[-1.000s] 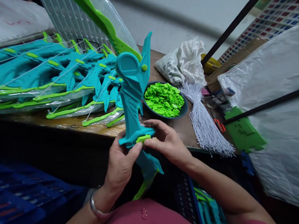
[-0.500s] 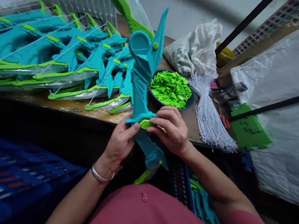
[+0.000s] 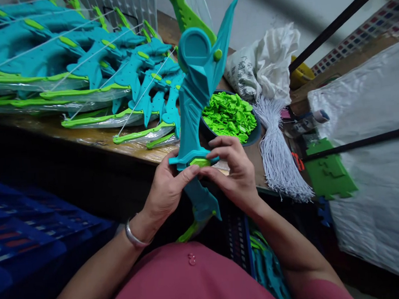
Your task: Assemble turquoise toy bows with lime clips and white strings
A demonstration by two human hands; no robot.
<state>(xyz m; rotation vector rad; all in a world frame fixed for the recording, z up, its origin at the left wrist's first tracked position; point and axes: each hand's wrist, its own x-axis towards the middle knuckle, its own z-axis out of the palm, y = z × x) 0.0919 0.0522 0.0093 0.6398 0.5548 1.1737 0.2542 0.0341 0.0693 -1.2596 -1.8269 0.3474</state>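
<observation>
A teal plastic toy bow [image 3: 196,95] with green limbs stands nearly upright in front of me. My left hand [image 3: 166,185] is wrapped round it at the crosspiece, its thumb lying at the lower edge of a small green plastic piece [image 3: 200,162]. That piece sits against the crosspiece. From the right, my right hand [image 3: 234,172] pinches the piece, with the thumb below and the bent fingers at its right end. Whether the piece is fully seated I cannot tell. Behind the bow stands a dark bowl [image 3: 255,136] heaped with green plastic pieces [image 3: 231,116].
Several strung toy bows [image 3: 96,61] cover the left of the table [image 3: 67,139]. White strings [image 3: 277,153] hang over the edge beside a white sack [image 3: 265,64]. Blue crates [image 3: 32,236] stand lower left, and a crate of teal parts [image 3: 269,267] is below my right arm.
The bow has shifted slightly right and up in view. The green piece has moved in against the crosspiece, and my left thumb has slid right beneath it.
</observation>
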